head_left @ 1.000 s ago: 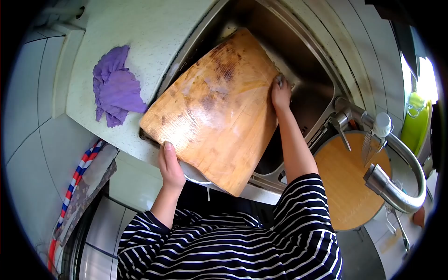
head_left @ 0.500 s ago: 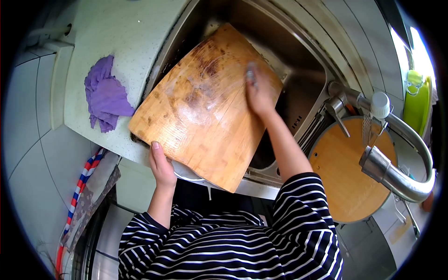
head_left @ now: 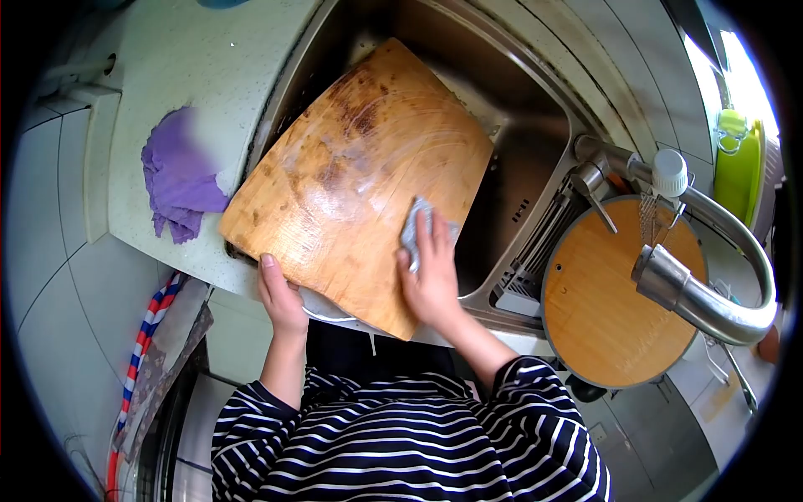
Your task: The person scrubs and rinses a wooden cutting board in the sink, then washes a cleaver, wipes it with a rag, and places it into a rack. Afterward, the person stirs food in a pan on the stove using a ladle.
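Note:
A large wooden cutting board [head_left: 360,180] lies tilted across the sink, with dark stains near its far end and a wet, whitish smear over its middle. My left hand [head_left: 283,299] grips its near left edge, thumb on top and the other fingers hidden beneath. On the board's near right part, my right hand [head_left: 433,280] presses down a crumpled grey scrubbing cloth [head_left: 411,226], its fingers closed over it. Under the near edge, part of a white rim [head_left: 326,311] shows.
The steel sink [head_left: 535,159] surrounds the board. A purple cloth [head_left: 180,184] rests on the counter at left. To the right stand a round wooden board [head_left: 623,309] and a curved faucet [head_left: 703,314], with a green item [head_left: 736,171] behind.
My right hand has slid from the board's far right edge toward me, to its near right part, with the grey scrubbing cloth. My left hand keeps its grip on the edge.

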`<state>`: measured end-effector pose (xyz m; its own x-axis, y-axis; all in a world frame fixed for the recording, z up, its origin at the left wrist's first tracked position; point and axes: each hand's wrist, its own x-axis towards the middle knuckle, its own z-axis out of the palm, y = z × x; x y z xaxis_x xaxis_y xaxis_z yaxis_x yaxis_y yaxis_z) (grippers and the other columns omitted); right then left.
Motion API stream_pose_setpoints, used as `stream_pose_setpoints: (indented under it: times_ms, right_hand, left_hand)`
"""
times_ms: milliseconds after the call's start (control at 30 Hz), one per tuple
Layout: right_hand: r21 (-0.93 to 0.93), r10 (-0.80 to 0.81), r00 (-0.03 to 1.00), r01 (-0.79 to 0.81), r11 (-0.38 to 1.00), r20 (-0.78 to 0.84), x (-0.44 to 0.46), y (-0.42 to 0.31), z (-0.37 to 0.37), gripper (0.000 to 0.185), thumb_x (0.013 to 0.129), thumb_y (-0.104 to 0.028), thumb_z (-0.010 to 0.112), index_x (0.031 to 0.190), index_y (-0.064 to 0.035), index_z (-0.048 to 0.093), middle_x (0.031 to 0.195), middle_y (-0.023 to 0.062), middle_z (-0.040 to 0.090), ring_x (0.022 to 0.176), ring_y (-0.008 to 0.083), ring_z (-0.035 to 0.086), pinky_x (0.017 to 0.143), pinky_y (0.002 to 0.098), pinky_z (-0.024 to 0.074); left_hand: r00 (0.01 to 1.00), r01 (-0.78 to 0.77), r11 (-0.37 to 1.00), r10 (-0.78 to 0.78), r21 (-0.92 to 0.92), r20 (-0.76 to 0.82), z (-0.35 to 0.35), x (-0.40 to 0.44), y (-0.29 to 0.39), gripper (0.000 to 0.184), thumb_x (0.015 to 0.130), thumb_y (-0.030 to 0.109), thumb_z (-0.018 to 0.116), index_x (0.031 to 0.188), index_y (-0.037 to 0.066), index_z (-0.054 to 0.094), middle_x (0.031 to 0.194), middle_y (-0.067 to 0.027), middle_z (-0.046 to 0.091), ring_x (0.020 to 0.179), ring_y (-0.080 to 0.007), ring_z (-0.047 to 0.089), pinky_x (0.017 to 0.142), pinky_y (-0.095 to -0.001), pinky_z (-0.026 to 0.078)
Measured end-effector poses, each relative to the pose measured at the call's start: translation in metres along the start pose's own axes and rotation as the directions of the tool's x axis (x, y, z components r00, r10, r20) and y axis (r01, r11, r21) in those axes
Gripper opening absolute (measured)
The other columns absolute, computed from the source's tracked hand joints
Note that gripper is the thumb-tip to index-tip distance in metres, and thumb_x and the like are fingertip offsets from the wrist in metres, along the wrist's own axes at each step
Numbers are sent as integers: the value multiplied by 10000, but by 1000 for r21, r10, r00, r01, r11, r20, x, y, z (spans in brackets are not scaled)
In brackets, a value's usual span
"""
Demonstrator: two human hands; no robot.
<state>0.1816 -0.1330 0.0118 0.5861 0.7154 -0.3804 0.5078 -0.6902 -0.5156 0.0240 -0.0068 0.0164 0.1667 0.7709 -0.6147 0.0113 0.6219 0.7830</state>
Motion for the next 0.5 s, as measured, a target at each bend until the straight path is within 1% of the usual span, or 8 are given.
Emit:
stream_pose_setpoints:
  times_ms: [67, 167, 233, 300, 400, 433, 467, 500]
  right_hand:
    - [25, -80, 995, 79, 997, 60, -1, -14, -5, 597, 867, -220, 548, 1380, -39, 303, 1398, 276, 281, 1297, 439, 275, 1069, 471, 251]
    - [38, -164, 986, 163, 986, 26, 37, 22, -3, 571, 880, -245, 528, 1369, -37, 321, 1380, 283, 309, 1269, 446, 317, 1052, 474, 274]
    - [-46, -63, 991, 58, 997, -122, 80, 70, 12, 556, 893, -294, 499, 1355, -28, 341, 1353, 290, 344, 1240, 447, 353, 1038, 474, 293]
    - [2, 108, 974, -110, 994, -198, 122, 109, 15, 558, 913, -349, 456, 1359, -34, 344, 1351, 297, 348, 1233, 447, 360, 1031, 469, 301]
    - [28, 239, 958, -238, 971, -161, 146, 107, 16, 557, 926, -384, 427, 1372, -60, 346, 1371, 286, 337, 1267, 434, 329, 1042, 484, 282]
    - [-112, 60, 974, -86, 990, -218, 137, 97, 28, 563, 930, -411, 409, 1380, -80, 343, 1406, 269, 299, 1307, 414, 283, 1055, 504, 258]
    - [-20, -16, 986, 13, 1000, -163, 118, 62, 24, 573, 924, -422, 412, 1381, -82, 344, 1428, 254, 270, 1333, 397, 246, 1070, 520, 228]
    - [-21, -60, 996, 59, 998, -73, 95, 27, 18, 565, 923, -411, 409, 1378, -81, 347, 1436, 252, 251, 1333, 404, 244, 1078, 517, 217]
  left_hand:
    - [1000, -5, 1000, 5, 2, 6, 0, 0, 0, 546, 978, 393, 338, 1303, -46, 336, 1263, -163, 442, 1133, -222, 484, 928, -333, 417]
    - [1000, -7, 1000, 7, 9, 6, -1, 0, -1, 546, 976, 394, 342, 1302, -44, 340, 1260, -157, 447, 1128, -216, 486, 917, -325, 424]
    - [1000, -9, 1000, 9, 17, -4, 0, -1, -1, 544, 976, 395, 343, 1299, -43, 344, 1255, -152, 451, 1119, -209, 490, 908, -319, 427]
    - [1000, -12, 1000, 12, 23, -12, 0, 0, 0, 542, 975, 396, 345, 1295, -42, 350, 1250, -148, 456, 1110, -204, 494, 901, -315, 430]
    - [1000, -11, 1000, 12, 28, -19, 0, 1, 0, 539, 974, 398, 349, 1286, -41, 361, 1244, -143, 461, 1100, -199, 498, 895, -311, 431]
    - [1000, -13, 999, 13, 33, -19, 0, 1, 0, 538, 974, 399, 351, 1284, -41, 365, 1242, -142, 461, 1098, -199, 499, 894, -310, 431]
    - [1000, -12, 999, 13, 36, -21, 0, 0, -1, 537, 974, 399, 352, 1281, -40, 368, 1241, -141, 462, 1097, -198, 499, 894, -309, 431]
    - [1000, -6, 1000, 6, 28, -13, 0, 0, -2, 536, 974, 400, 352, 1280, -40, 370, 1238, -141, 464, 1095, -197, 499, 892, -308, 430]
